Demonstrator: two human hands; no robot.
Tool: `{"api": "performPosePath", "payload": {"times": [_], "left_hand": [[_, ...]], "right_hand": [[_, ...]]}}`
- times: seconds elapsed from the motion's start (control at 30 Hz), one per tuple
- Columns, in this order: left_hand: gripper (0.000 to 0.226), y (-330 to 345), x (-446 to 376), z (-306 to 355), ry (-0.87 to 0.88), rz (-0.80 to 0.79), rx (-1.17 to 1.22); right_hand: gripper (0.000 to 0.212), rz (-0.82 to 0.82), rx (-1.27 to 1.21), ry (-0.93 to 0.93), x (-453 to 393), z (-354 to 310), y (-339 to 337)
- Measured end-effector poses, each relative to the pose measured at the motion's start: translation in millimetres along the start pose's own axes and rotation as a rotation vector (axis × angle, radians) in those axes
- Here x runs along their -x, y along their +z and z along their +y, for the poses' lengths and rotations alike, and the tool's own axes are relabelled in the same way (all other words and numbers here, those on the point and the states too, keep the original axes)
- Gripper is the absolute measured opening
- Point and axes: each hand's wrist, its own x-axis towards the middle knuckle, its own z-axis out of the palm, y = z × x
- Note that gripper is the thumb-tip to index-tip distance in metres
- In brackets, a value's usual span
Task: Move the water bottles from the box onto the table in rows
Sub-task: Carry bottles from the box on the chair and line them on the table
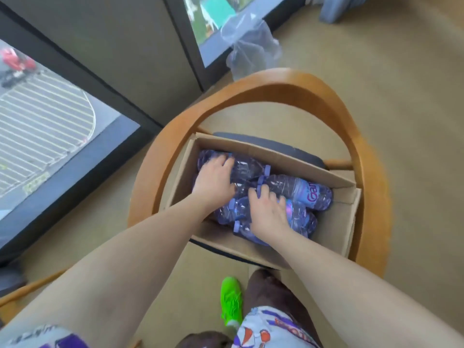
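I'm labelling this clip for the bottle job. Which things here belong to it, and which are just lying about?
Belongs to the job:
- water bottles, lying in the box
- cardboard box, on the chair seat
- left hand and right hand, both on bottles

Just lying about:
- wooden chair
- clear plastic bag on the floor
- green shoe

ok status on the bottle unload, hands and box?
Both hands in the cardboard box, left hand and right hand each gripping a lying water bottle. Labelled bottle untouched. Nothing lifted yet. Chair armrest rings the box.
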Motion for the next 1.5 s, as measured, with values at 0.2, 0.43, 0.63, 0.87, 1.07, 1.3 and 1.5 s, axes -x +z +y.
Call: {"api": "performPosePath", "payload": {"times": [0.2, 0.43, 0.63, 0.87, 1.07, 1.3, 1.5], "left_hand": [[0.083, 12.6, -18.8, -5.6, 0.057, 0.059, -0.205], [0.068, 9.3, -26.2, -3.2, 0.075, 0.135, -0.225], [0.067, 9.2, -23.1, -1.7, 0.084, 0.152, -0.218], [0.067, 27.0, -21.5, 22.8, 0.295, 0.157, -0.239], [0.050, 20.3, -37.7, 37.2, 0.238, 0.064, -0.376], [0.046, 8.5, -31.4, 27.7, 0.320, 0.104, -0.335], [0.063, 6.6, -20.4, 18.1, 0.239, -0.024, -0.175]], "right_hand": [[0.084, 0.022, -0.023, 0.042, -16.6, -2.6, 6.9], [0.061, 0.012, -0.024, 0.017, -16.8, 1.9, 9.9], [0.067, 0.032, -0.053, -0.001, -14.7, 7.1, 11.8], [0.061, 0.112, -0.042, -0.010, -12.1, 9.6, 17.2], [0.068, 0.095, -0.067, 0.035, -14.1, 18.8, 14.4], [0.055, 0.047, -0.067, 0.012, -9.0, 27.1, 6.2], [0.050, 0.009, -0.063, -0.009, -6.3, 31.9, 1.9]]}}
